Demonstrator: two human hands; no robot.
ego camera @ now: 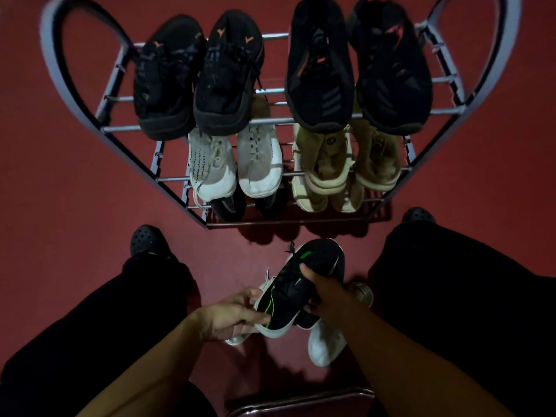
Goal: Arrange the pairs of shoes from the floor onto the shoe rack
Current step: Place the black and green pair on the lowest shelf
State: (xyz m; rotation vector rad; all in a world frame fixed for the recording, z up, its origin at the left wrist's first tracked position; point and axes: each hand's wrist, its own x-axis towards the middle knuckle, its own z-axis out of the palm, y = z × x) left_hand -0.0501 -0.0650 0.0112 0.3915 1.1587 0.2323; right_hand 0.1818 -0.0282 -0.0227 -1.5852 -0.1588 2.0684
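Observation:
A black sneaker with green lines and a white sole [296, 291] is held above the red floor, in front of the metal shoe rack [126, 127]. My left hand [231, 316] grips its heel end. My right hand [326, 291] curls over its right side. Under it lie a white shoe [323, 346] and part of another white shoe [237, 340]. On the rack's top tier sit two black pairs [198, 76] [358, 64]. A white pair [234, 164] and a beige pair [346, 158] fill the tier below, with dark shoes [228, 206] lower down.
My legs in black trousers and black clogs [147, 240] flank the shoes on both sides. A small round pale object [362, 293] lies on the floor right of my right hand. A dark red chair edge [301, 401] shows at the bottom.

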